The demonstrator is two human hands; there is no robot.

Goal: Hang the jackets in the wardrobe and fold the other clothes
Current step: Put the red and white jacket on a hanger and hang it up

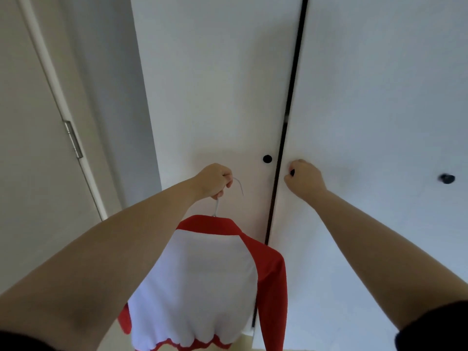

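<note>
Below left hand: jacket hanging vertical, collar up.

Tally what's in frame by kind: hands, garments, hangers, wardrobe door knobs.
Hands: 2, left hand gripping the hanger, right hand gripping a knob
Jackets: 1, red and white jacket
Hangers: 1, white hanger
Door knobs: 3, free black knob, gripped knob, far knob
Total: 7

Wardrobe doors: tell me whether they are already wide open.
No, the wardrobe doors show only a narrow dark gap, with the right hand gripping a knob.
</note>
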